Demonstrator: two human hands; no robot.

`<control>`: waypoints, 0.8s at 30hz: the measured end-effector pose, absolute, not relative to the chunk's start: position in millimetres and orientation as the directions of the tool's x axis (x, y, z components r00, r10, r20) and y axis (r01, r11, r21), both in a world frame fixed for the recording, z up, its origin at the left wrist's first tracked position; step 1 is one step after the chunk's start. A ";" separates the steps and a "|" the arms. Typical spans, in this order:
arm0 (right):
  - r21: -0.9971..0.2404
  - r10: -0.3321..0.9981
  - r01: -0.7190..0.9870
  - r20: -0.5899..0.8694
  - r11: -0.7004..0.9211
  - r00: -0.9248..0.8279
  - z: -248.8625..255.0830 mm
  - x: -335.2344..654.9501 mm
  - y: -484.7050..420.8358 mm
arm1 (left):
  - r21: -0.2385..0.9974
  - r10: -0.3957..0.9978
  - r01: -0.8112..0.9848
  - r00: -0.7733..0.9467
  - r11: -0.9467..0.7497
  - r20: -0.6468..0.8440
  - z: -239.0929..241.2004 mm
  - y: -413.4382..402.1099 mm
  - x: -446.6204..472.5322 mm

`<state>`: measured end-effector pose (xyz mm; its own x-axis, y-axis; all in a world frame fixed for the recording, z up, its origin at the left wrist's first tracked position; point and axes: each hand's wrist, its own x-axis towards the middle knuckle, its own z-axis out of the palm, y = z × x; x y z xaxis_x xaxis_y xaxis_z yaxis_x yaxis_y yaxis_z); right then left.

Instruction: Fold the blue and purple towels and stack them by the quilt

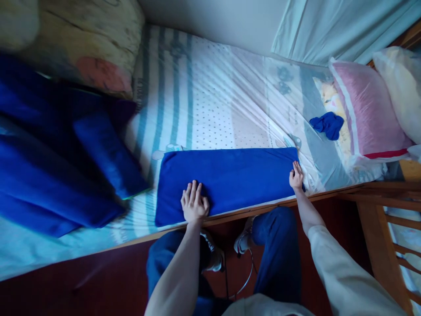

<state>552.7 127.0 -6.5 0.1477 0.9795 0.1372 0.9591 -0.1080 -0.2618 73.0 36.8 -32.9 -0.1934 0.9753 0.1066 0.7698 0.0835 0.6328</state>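
Note:
A blue towel-like cloth (233, 175) lies in a long, smooth rectangle along the front edge of the bed. My left hand (194, 202) rests flat on its lower left part, fingers stretched and a little spread. At the cloth's right end, my right hand (296, 176) lies on the edge with its fingers extended; no fold of cloth shows pinched in it. To the left, a heap of blue cloths (49, 162) covers part of the bed, with one folded piece (108, 149) on its right side. A small crumpled blue cloth (328, 125) sits near the pillows.
The bed has a patterned sheet (213, 101) with wrinkles toward the right. A pink pillow (375, 109) and a pale pillow (404, 87) stand at the right end; a large patterned cushion (98, 44) is at the upper left. A wooden rail (371, 232) stands at the lower right.

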 end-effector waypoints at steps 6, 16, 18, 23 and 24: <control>-0.324 0.948 0.917 0.136 -0.231 0.287 2.4 516.5 132.2 | 0.646 0.975 0.760 -0.189 0.069 0.118 -34.8 39.0 71.5; -0.487 1.000 0.874 0.013 0.000 0.008 -10.9 256.3 78.4 | 0.621 0.971 0.780 -0.200 0.078 0.130 -33.1 41.1 72.0; -0.505 1.000 0.863 0.011 0.003 0.002 -15.0 238.2 77.2 | 0.617 0.971 0.782 -0.206 0.088 0.122 -32.9 41.2 72.4; -0.465 0.995 0.885 0.095 0.022 0.026 -23.4 236.0 78.9 | 0.638 0.974 0.762 -0.209 0.109 0.083 -32.5 42.2 74.3; -0.443 0.994 0.897 0.103 0.021 0.028 -24.4 236.3 79.2 | 0.637 0.974 0.763 -0.209 0.110 0.083 -32.3 42.3 74.4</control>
<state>236.3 79.2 -24.4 0.0279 0.9942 0.1035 0.8965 0.0208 -0.4425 74.4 42.3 -32.3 -0.2094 0.9743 0.0831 0.7628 0.1096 0.6372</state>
